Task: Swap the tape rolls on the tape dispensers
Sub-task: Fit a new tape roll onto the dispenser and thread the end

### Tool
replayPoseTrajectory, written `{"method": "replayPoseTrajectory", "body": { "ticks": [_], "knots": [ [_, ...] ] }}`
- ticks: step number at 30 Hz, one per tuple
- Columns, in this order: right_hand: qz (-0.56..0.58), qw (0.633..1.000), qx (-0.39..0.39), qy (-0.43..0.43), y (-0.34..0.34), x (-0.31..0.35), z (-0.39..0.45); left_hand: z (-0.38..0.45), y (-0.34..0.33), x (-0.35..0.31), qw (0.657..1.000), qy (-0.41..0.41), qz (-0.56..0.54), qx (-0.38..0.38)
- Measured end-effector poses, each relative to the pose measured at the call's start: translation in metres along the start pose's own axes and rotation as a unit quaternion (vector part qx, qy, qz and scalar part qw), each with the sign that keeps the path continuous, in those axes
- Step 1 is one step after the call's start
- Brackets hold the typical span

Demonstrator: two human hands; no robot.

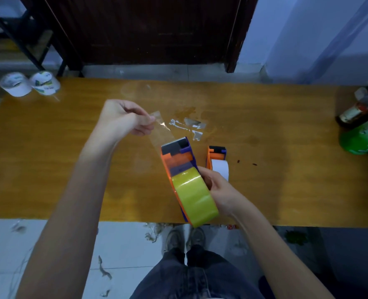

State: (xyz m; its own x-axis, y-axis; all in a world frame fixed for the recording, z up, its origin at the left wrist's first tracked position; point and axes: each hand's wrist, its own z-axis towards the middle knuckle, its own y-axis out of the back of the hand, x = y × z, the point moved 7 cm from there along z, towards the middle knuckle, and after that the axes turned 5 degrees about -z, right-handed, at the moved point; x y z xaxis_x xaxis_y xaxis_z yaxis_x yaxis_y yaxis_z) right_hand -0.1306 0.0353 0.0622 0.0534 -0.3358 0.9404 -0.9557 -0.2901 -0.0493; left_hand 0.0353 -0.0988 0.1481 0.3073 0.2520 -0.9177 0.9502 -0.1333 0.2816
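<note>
Far left, at the back corner of the wooden table [49, 169]: two white tape rolls [31, 84] with printed labels, side by side and touching, one partly over the table edge.

Left of centre: left hand [122, 117], raised above the table, thumb and fingers pinching the free end of a clear tape strip [160, 131]. The strip runs taut down and to the right to the front of the held dispenser.

Centre, on the table behind the strip: torn scraps of clear tape [189, 126], stuck flat to the surface.

Centre right: orange and purple tape dispenser [176, 157], held up off the table and tilted, carrying a yellow tape roll [195, 196] at its near end. Right hand [219, 188] grips it from the right side, fingers curled round the body and roll.

Just beside it, to the right: second orange and purple dispenser [216, 156], standing on the table, loaded with a white tape roll [220, 171]; its lower part is hidden by the right hand.

Far right table edge: a dark bottle [355, 113] lying among clutter, and a green plastic item [362, 141].

Below the table edge: tiled floor [27, 255] with litter, the person's shoes [185, 237] and dark trousers.
</note>
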Motion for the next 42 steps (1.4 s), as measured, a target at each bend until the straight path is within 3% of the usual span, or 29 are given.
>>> {"method": "replayPoseTrajectory", "body": {
  "ticks": [16,35,42],
  "knots": [
    [-0.026,0.999,0.014,-0.024,-0.01,0.009,0.003,0.012,-0.031,-0.022,0.996,-0.066,0.018,0.054],
    [-0.013,0.999,0.039,-0.023,-0.006,0.029,-0.006,0.033,-0.013,-0.017,0.996,-0.007,-0.058,0.064],
    [-0.001,0.999,0.049,0.002,-0.004,0.034,-0.001,0.037,-0.015,-0.006,0.992,0.042,-0.114,0.033]
  ]
}}
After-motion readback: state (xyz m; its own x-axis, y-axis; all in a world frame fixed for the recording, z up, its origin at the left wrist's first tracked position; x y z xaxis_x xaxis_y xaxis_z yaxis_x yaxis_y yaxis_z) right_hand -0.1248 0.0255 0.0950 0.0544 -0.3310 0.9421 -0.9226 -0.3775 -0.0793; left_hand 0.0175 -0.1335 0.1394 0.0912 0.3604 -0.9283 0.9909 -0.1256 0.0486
